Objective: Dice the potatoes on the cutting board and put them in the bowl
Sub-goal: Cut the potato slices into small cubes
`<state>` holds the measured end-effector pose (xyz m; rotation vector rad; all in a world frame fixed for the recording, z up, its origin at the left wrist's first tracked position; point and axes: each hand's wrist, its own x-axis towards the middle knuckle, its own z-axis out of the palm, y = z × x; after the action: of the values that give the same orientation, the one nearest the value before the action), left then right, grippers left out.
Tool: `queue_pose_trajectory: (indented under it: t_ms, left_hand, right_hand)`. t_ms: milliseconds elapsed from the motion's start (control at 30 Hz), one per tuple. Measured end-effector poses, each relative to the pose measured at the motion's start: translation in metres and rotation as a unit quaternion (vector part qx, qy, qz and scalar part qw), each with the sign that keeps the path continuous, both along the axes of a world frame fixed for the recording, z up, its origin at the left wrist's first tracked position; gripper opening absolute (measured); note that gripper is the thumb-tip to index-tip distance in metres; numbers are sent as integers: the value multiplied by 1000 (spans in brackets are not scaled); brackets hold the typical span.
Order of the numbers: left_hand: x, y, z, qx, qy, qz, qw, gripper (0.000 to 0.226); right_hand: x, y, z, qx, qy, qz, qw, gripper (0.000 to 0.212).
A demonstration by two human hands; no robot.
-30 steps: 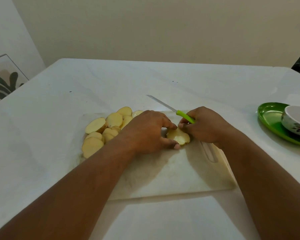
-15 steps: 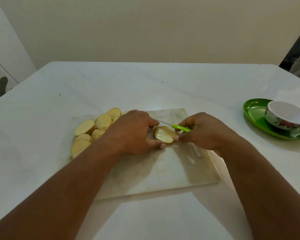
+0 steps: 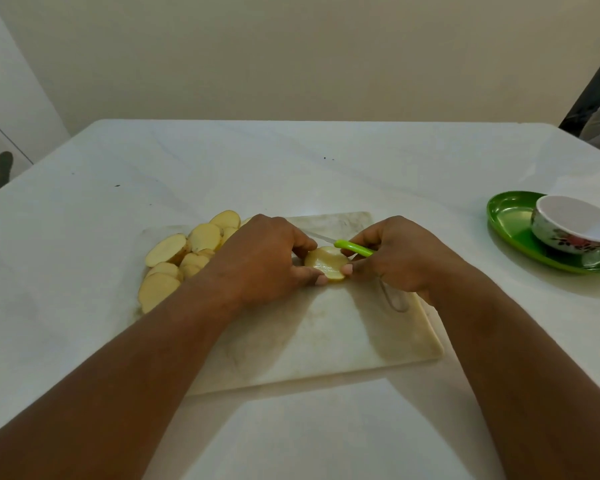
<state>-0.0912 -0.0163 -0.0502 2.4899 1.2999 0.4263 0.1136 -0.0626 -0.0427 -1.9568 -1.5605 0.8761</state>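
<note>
Potato slices (image 3: 326,264) stacked mid cutting board (image 3: 326,334), pinched between my left hand (image 3: 267,261) and right hand (image 3: 395,258), whose fingers also grip the green-handled knife (image 3: 352,247): I judge fingertips crowding the blade risk a nick, on a white worktop (image 3: 291,168) before bare cream walls.

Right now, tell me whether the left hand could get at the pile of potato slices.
Probably yes: the potato slices lie uncovered on the cutting board just beside the left hand, though it holds the potato stack now.
</note>
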Motion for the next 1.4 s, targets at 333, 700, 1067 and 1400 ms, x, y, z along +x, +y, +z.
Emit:
queue_pose_trajectory:
  t_ms: [333, 700, 1067, 1400]
  left_hand:
    - [-6, 5, -3, -22, -23, 4, 999, 61]
    - [-5, 4, -3, 13, -6, -4, 1000, 68]
    - [1, 10, -14, 27, 55, -79, 995, 56]
    - [10, -5, -14, 40, 46, -29, 998, 46]
  right_hand:
    - [8, 3, -1, -7, 19, -7, 1000, 25]
    - [9, 1, 1, -10, 48, -11, 999, 30]
    - [2, -1, 2, 6, 1, -21, 1000, 30]
    - [2, -3, 2, 46, -12, -32, 998, 27]
